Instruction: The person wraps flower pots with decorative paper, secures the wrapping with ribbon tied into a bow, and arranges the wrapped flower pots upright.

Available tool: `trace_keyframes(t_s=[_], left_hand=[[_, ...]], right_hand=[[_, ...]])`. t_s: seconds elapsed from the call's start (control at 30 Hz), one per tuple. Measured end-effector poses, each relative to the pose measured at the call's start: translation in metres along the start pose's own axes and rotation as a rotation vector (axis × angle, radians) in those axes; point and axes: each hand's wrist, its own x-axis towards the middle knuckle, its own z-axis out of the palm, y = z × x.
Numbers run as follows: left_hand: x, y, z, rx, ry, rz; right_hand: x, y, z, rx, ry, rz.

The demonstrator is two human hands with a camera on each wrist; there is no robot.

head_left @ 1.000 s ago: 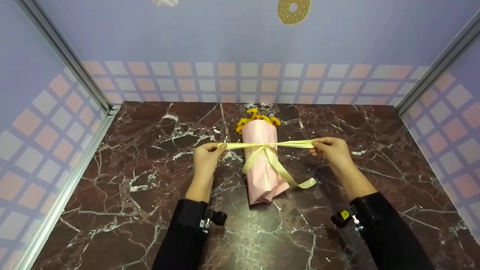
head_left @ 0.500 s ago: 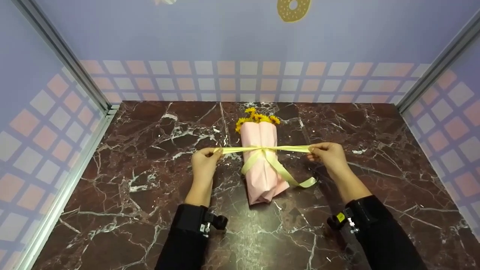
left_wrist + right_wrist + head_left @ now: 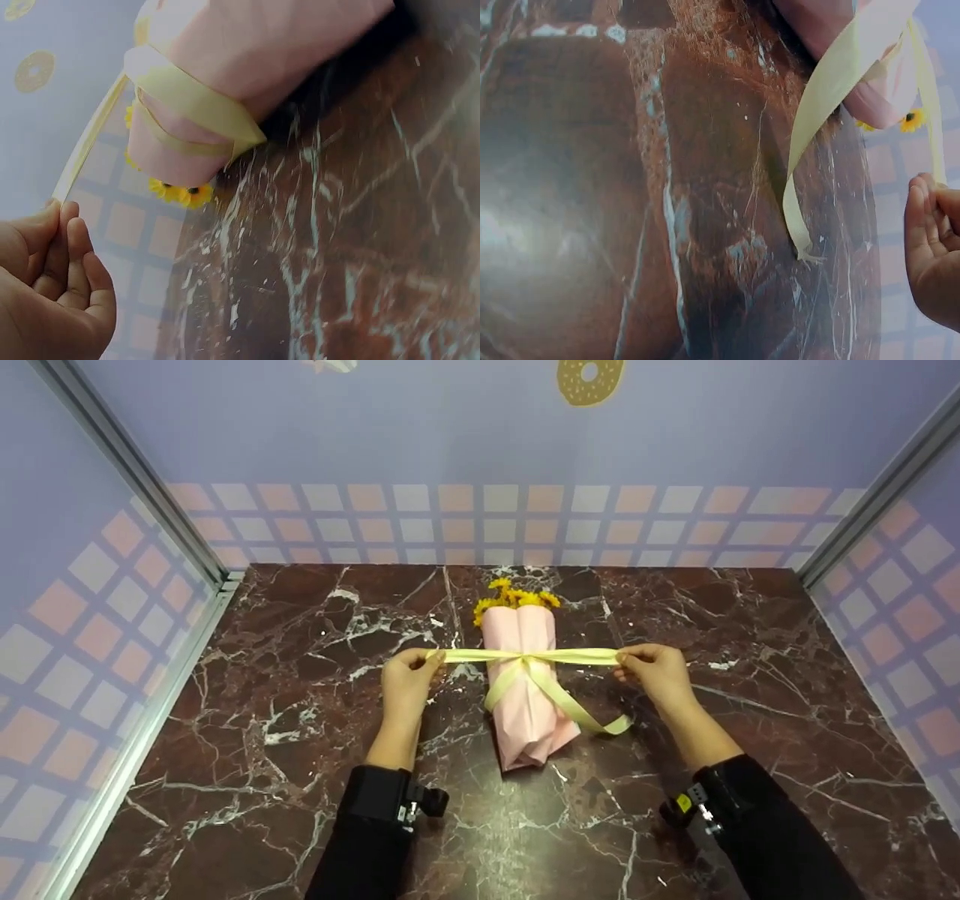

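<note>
A bouquet wrapped in pink paper [image 3: 525,712] lies on the marble-patterned table, its yellow flowers [image 3: 517,598] pointing to the far side. Round its middle runs a pale yellow ribbon [image 3: 585,657], knotted at the front. My left hand [image 3: 407,682] pinches one loop of the ribbon between thumb and forefinger, left of the bouquet. On the other side my right hand [image 3: 660,675] pinches the opposite loop, and both stretch sideways from the knot. Two ribbon tails hang below the knot; the right tail [image 3: 802,157] curls out onto the table, its end frayed in the right wrist view.
The dark red-brown table [image 3: 247,825] with white veins spreads around the bouquet. A lilac wall [image 3: 480,435] with pink and white squares stands behind it, and side walls with metal edge rails [image 3: 127,780] close off left and right.
Both hands have moved slightly inward and nearer to me, still pinching the ribbon. The knot sits a little lower on the paper, and the stretch between the hands is slightly shorter.
</note>
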Motion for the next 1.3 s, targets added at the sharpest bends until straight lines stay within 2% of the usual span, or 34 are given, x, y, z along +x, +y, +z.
trace_keyframes(t_s=[0.17, 0.3, 0.6, 0.8, 1.03, 1.2, 1.3], left_hand=[[0.0, 0.001, 0.005, -0.099, -0.008, -0.04], [-0.001, -0.001, 0.006, -0.121, -0.011, -0.062], [-0.002, -0.006, 0.001, -0.164, -0.001, -0.113], [-0.005, -0.009, -0.003, -0.223, 0.002, -0.113], [-0.004, -0.012, -0.01, -0.27, 0.031, -0.124], [-0.009, -0.009, -0.003, -0.276, 0.034, -0.121], [-0.015, -0.008, 0.005, -0.23, 0.03, -0.112]], right_hand=[[-0.003, -0.002, 0.003, 0.076, 0.01, 0.02], [-0.004, -0.001, 0.003, 0.129, 0.007, 0.053], [-0.003, -0.001, 0.001, 0.096, -0.001, 0.058], [-0.007, -0.002, 0.004, 0.086, 0.03, 0.05], [-0.012, 0.003, 0.005, 0.002, 0.072, 0.029], [-0.014, 0.001, 0.009, -0.039, 0.096, 0.017], [-0.016, 0.0, 0.016, -0.044, 0.087, 0.005]])
